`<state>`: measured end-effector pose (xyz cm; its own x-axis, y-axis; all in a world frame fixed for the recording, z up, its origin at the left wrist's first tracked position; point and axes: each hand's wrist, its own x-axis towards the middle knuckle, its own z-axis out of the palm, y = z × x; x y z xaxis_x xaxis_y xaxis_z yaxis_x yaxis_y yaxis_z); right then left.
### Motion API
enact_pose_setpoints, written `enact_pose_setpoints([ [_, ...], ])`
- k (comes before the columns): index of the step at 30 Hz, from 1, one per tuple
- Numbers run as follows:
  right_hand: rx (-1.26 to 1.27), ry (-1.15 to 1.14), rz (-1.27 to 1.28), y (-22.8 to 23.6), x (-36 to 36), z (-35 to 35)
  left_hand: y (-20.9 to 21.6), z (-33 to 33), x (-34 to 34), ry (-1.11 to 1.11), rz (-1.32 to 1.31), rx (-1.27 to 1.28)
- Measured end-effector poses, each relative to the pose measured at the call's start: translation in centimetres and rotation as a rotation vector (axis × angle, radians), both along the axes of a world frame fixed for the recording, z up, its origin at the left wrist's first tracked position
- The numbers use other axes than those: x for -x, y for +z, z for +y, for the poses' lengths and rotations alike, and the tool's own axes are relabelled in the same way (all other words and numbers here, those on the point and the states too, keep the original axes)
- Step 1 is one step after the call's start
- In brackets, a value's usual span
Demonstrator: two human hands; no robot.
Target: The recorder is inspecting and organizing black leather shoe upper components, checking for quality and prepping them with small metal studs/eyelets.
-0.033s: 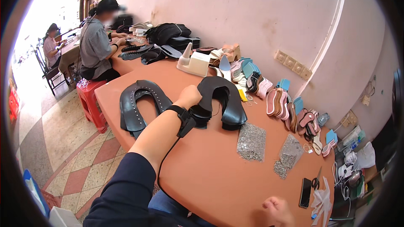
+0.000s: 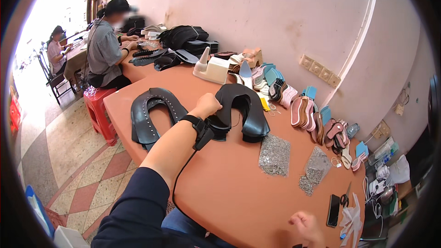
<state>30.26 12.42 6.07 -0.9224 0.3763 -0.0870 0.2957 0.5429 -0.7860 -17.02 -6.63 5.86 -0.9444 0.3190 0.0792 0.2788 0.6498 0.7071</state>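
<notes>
My left hand [image 2: 207, 105] is closed at the left side of a stack of plain black U-shaped shoe uppers [image 2: 245, 105], gripping its edge; the fingertips are hidden behind the knuckles. Left of that wrist lies another stack of black U-shaped uppers [image 2: 146, 113], its top piece lined with silver studs along the inner curve. Low on the right, my right hand [image 2: 307, 226] hovers over or rests on the near part of the table, which I cannot tell. Its fingers are curled in, slightly blurred, and nothing shows in them.
Bags of small silver studs [image 2: 274, 155] lie on the orange-brown table [image 2: 229, 188]. Rightward are a phone [image 2: 333, 210], scissors [image 2: 344, 197] and clear plastic strips [image 2: 351, 220]. Insoles [image 2: 302, 111] and a cream dispenser [image 2: 213, 70] line the wall side. A co-worker [image 2: 104, 43] sits far left.
My right hand has shifted slightly to the right and upward. The left hand keeps its place on the black uppers.
</notes>
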Motion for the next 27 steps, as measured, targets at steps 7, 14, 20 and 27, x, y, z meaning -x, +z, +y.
enact_pose_setpoints([
  [7, -0.43, 0.333, 0.304, 3.9, 14.6, -2.4, 0.1, -0.7, -2.3, -0.177, -0.525, -0.697],
  [14, -1.009, 0.101, 0.92, 0.2, 28.1, -6.4, 2.0, -1.0, -9.0, -0.409, -0.598, -0.8],
  [20, 0.529, 0.116, 0.556, 6.7, 23.6, -6.5, 0.4, -4.6, -8.3, -0.332, 0.624, -0.444],
  [27, 0.399, 0.149, 0.652, 11.4, 14.1, -5.2, 1.3, -5.2, -9.2, -0.718, -0.1, -0.551],
])
